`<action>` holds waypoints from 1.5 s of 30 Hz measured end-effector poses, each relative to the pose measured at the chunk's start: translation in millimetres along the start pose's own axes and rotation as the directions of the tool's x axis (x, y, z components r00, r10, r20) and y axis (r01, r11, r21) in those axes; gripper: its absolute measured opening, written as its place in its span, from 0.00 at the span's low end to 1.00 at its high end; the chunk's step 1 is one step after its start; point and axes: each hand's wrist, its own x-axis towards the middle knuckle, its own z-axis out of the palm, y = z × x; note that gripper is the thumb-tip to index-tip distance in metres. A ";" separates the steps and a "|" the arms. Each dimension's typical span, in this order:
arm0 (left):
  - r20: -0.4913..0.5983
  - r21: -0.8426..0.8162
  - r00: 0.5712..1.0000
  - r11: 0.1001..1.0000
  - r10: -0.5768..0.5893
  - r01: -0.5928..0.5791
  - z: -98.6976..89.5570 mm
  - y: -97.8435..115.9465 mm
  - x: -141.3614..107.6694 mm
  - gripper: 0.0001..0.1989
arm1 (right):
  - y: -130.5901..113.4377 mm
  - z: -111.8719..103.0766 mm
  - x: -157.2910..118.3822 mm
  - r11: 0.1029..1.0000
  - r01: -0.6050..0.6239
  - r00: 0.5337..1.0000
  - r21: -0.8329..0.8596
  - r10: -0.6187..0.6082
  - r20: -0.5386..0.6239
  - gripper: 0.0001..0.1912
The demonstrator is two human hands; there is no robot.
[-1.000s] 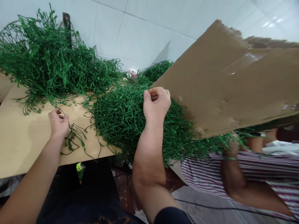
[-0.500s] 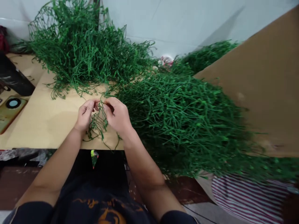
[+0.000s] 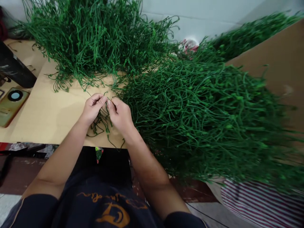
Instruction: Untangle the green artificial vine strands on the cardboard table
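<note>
I see bright green plastic stems (image 3: pixel 190 107), my pale tan wooden desk (image 3: pixel 47 117), brown cardboard (image 3: pixel 280 66), white wall tiles (image 3: pixel 201 15), red-and-white striped cloth (image 3: pixel 261 202).

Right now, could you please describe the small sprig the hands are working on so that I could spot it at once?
Start at the tan table, between the two big green heaps. Near its front edge, the left hand and right hand pinch a small green sprig; unlike the heaps, it is a thin, separate cluster of strands.
</note>
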 end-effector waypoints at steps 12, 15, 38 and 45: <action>0.069 0.020 0.998 1.000 -0.012 0.010 1.4 3.0 -0.1 0.19 | 0.7 2.7 -7.5 1.000 0.011 0.998 -0.013 -0.012 -0.062 0.14; 0.045 0.083 0.999 0.997 -0.012 0.008 0.9 1.8 0.3 0.21 | -4.3 3.9 -10.3 1.000 0.022 1.000 -0.021 -0.022 -0.016 0.12; 0.008 -0.091 0.957 0.953 -0.290 0.289 -4.4 6.6 1.8 0.15 | -8.8 2.4 -7.6 0.988 0.042 0.996 0.147 -0.030 -0.081 0.15; 0.118 -0.058 0.957 0.961 -0.263 0.271 0.6 7.3 -6.2 0.14 | -2.3 -10.5 -1.3 0.901 -0.103 0.983 0.421 0.156 -0.095 0.13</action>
